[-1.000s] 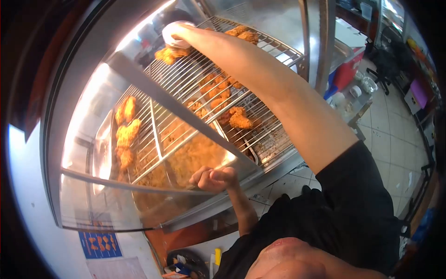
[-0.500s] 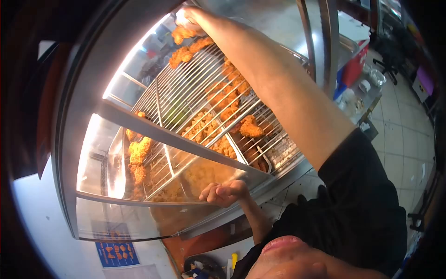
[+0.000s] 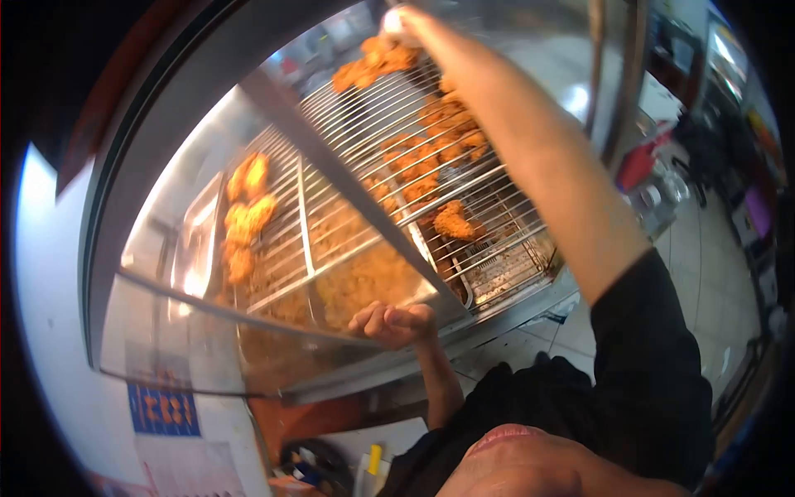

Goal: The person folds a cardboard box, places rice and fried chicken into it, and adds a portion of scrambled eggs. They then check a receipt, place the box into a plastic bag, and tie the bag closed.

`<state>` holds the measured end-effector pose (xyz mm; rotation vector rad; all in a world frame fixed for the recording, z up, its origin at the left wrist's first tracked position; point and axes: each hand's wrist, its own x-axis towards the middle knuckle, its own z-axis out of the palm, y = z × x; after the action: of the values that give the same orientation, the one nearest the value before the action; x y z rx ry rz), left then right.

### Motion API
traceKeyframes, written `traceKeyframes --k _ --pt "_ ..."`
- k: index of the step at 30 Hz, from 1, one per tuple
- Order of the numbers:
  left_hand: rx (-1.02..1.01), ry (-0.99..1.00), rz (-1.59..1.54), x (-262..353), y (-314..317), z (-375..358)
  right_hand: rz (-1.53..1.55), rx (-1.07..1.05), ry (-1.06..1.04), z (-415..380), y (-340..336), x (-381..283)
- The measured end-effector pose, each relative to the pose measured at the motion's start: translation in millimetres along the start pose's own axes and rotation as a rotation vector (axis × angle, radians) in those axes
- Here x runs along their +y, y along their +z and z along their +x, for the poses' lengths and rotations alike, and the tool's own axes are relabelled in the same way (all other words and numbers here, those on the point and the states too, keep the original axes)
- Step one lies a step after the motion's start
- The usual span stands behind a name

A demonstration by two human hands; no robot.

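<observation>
My left hand (image 3: 391,324) has its fingers curled on the lower edge of a glass door panel (image 3: 364,186) of a lit display cabinet. My right arm reaches across the cabinet to the top of the view. There my right hand (image 3: 399,23) is beside a cluster of fried chicken pieces (image 3: 377,65) at the far end of a wire rack (image 3: 286,186). Glare and the frame edge hide its fingers and anything in them. More fried chicken (image 3: 451,124) lies under my forearm, and one piece (image 3: 453,220) sits nearer to me.
Yellowish chicken pieces (image 3: 250,217) lie at the rack's left, beside a metal tray (image 3: 197,240). Small browned pieces show below the rack. A blue picture sheet (image 3: 164,410) and a dark round container (image 3: 319,465) are below the cabinet. Clear containers (image 3: 662,192) stand at the right.
The view has shifted, and the glass panel's frame now crosses the rack at a steeper slant. My left hand stays on the panel edge. My right hand is still at the far chicken cluster.
</observation>
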<state>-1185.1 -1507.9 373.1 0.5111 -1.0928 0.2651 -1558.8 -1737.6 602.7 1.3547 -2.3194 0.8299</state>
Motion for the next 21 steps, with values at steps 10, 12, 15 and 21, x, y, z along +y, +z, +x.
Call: traceKeyframes --k 10,12,15,21 --pt "-0.084 -0.037 -0.024 7 -6 8 0.183 -0.114 -0.535 -81 -73 -69" --pt "-0.075 -0.044 -0.021 7 -5 5 0.284 -0.208 -0.698 -97 -75 -103" --pt "-0.086 -0.051 -0.018 6 -6 4 0.399 -0.354 -0.878 -106 -55 -150" --pt "-0.077 -0.022 0.034 8 -7 6 0.421 -0.708 -0.983 -75 74 -259"
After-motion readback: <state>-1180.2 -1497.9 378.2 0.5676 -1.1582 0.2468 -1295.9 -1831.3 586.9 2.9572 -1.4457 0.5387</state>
